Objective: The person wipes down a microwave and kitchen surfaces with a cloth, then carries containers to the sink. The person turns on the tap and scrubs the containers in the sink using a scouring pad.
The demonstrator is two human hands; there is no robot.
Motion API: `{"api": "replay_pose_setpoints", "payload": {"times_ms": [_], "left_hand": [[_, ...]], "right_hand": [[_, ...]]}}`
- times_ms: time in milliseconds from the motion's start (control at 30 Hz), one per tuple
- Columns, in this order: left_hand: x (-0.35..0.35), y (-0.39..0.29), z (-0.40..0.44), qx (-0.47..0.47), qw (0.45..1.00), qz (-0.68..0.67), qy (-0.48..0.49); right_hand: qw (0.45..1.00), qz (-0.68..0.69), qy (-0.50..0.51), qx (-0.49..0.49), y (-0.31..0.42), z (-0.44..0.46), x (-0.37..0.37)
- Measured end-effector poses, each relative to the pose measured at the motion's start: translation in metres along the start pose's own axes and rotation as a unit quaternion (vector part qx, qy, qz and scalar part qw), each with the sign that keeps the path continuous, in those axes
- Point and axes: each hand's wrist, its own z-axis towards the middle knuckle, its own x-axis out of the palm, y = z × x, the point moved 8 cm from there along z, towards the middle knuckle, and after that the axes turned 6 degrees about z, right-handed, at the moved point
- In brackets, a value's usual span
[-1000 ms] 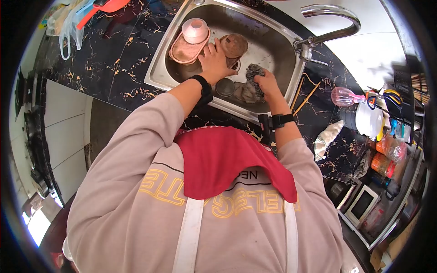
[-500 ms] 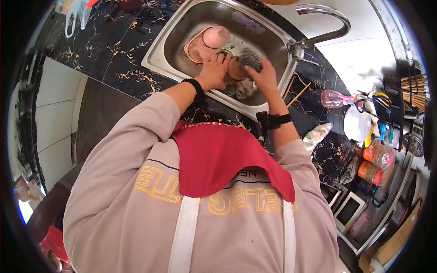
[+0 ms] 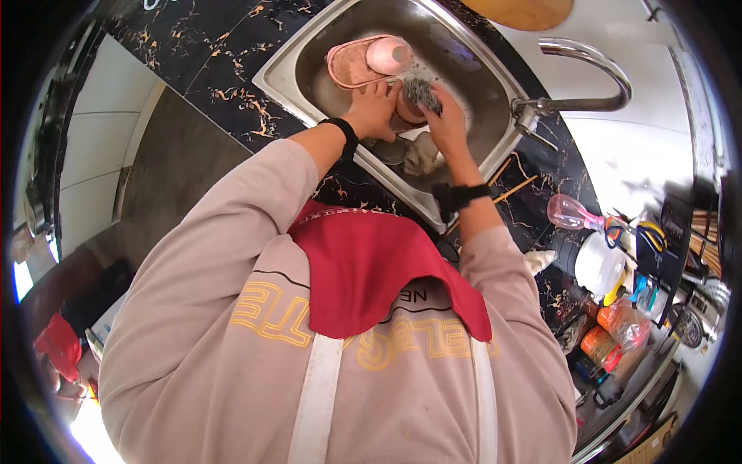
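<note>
Inside the steel sink [image 3: 290, 85], my left hand [image 3: 374, 110] is closed around the side of a small brownish round bowl [image 3: 410, 110]. My right hand [image 3: 448, 122] pinches a grey steel-wool scrubber [image 3: 421, 94] and presses it against the bowl. Behind my left hand, a pink cup [image 3: 389, 56] lies tilted on a pink oval tray [image 3: 348, 68]. A crumpled greyish cloth [image 3: 421, 155] rests in the sink below my right hand. Beside the cloth, a dish [image 3: 389, 150] is partly hidden by my left hand.
A curved metal faucet [image 3: 595, 66] stands at the sink's right corner. Wooden chopsticks [image 3: 514, 189] lie on the black marbled counter [image 3: 232, 73]. To the right are a pink clear bottle [image 3: 570, 212], a white container [image 3: 599, 261] and several orange-lidded jars [image 3: 603, 348].
The view has shifted, so the sink appears farther right. Both hands stay at the bowl, and the scrubber has moved over its far edge.
</note>
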Motion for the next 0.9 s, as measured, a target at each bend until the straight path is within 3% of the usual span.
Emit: {"api": "replay_pose_setpoints", "payload": {"times_ms": [67,133,233,300,333,400,433,467,533,567,600,667,733,800,833,867,900], "left_hand": [[-0.003,-0.006,-0.004,0.020,1.000,0.003,-0.014],[0.001,-0.009,-0.001,0.038,0.999,0.011,-0.026],[0.011,-0.010,-0.001,0.041,0.997,0.067,0.010],[0.001,-0.007,0.003,0.021,1.000,0.005,-0.011],[-0.003,-0.008,0.004,0.016,1.000,0.004,-0.017],[-0.003,-0.006,0.001,0.017,0.999,0.008,-0.027],[-0.004,-0.005,0.001,0.026,0.999,-0.013,-0.028],[-0.004,-0.004,0.002,0.021,0.999,-0.014,-0.023],[-0.003,-0.003,0.004,0.049,0.997,-0.029,-0.047],[-0.003,-0.004,0.001,0.065,0.995,-0.036,-0.061],[-0.002,-0.004,-0.001,0.062,0.996,-0.033,-0.061],[0.006,-0.006,0.003,0.044,0.998,0.033,-0.016],[0.014,-0.008,0.009,0.038,0.993,0.095,0.055],[0.000,-0.003,0.011,0.014,1.000,0.000,-0.004],[-0.003,-0.003,0.010,0.017,1.000,-0.014,-0.006],[-0.005,-0.003,0.011,0.017,1.000,-0.016,-0.008],[-0.005,-0.003,0.011,0.018,1.000,-0.006,-0.006]], "right_hand": [[0.987,0.023,0.130,-0.090,0.002,-0.010,0.012],[0.988,-0.011,0.141,-0.064,-0.006,-0.002,0.013],[0.991,-0.002,0.132,-0.034,-0.012,0.017,0.023],[0.997,-0.070,0.019,0.039,-0.013,0.035,0.008],[0.997,-0.071,0.020,0.031,-0.008,0.039,0.004],[0.991,-0.010,-0.035,0.127,-0.020,0.036,-0.007],[0.982,0.096,0.022,0.162,-0.038,0.035,0.000],[0.981,0.099,0.028,0.165,-0.051,0.028,0.000],[0.964,0.212,0.157,-0.003,-0.020,0.008,0.013],[0.969,0.052,0.203,-0.132,-0.011,0.002,0.022],[0.968,0.056,0.203,-0.134,-0.009,0.003,0.029],[0.992,0.018,0.117,-0.042,-0.020,0.011,0.026],[0.994,-0.028,0.094,-0.053,-0.012,0.024,0.029],[0.997,-0.046,0.031,0.048,-0.020,0.039,0.020],[0.998,-0.054,-0.026,0.031,-0.016,0.040,0.014],[0.998,-0.056,-0.025,0.029,-0.018,0.039,0.009],[0.997,0.039,0.015,0.062,-0.025,0.035,0.008]]}}
